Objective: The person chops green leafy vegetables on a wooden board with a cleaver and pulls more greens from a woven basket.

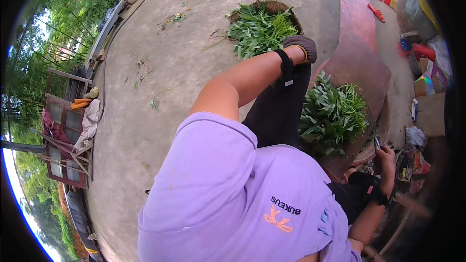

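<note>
My left hand (304, 45), in a grey knitted glove, is bent over beside a woven basket (296, 20) heaped with long-stemmed leafy greens (260, 29). Its fingers are mostly hidden, so what it holds cannot be seen. My bare right hand (386, 156) grips the handle of a knife (374, 131), its blade pointing away from me. The blade lies beside a second pile of leafy greens (331, 112) on a reddish-brown board (358, 65). Below the board, a round tub's rim (386, 116) shows.
Leaf scraps (140, 72) lie scattered on the concrete floor (182, 54). Red slippers (376, 12), plastic bags and cardboard boxes (430, 112) line the right side. A wooden window frame (65, 142), carrots (81, 103) and cloths are at the left.
</note>
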### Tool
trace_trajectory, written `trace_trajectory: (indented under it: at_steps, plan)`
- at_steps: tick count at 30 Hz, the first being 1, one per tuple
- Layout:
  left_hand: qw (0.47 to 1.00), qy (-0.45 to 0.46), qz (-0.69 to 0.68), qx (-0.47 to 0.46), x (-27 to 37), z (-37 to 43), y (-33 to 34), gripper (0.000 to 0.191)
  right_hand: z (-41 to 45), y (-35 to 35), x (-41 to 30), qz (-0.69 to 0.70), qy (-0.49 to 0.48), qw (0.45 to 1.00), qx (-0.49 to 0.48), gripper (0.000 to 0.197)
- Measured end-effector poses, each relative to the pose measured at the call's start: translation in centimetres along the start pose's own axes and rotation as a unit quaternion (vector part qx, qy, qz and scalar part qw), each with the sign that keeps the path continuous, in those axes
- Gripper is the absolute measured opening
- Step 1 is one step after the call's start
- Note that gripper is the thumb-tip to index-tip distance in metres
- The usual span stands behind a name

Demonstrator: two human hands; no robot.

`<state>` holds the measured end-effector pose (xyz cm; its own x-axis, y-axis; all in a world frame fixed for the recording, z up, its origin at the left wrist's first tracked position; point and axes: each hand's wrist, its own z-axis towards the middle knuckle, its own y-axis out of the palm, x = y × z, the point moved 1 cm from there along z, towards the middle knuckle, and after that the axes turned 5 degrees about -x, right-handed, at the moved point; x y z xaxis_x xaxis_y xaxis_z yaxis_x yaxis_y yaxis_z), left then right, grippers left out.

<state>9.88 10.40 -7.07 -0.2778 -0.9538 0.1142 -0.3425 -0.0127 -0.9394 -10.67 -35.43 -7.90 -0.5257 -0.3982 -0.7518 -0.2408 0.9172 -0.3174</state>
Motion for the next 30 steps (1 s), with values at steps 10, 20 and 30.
trace_trajectory:
  at_steps: [10,20,30]
  plan:
    - [0.999,0.006,0.023,-0.023,-1.7,-1.5,-0.4,0.043,4.9,5.3,-2.1,0.081,-0.064,0.994,0.046,0.022]
    - [0.987,-0.113,-0.112,-0.013,-2.6,-2.5,-1.3,0.052,11.0,9.6,-0.1,0.005,-0.100,0.994,0.049,0.068]
    - [0.969,-0.155,-0.181,0.068,-3.7,-1.8,-0.1,0.061,10.7,11.7,0.7,-0.160,0.008,0.986,-0.047,0.089]
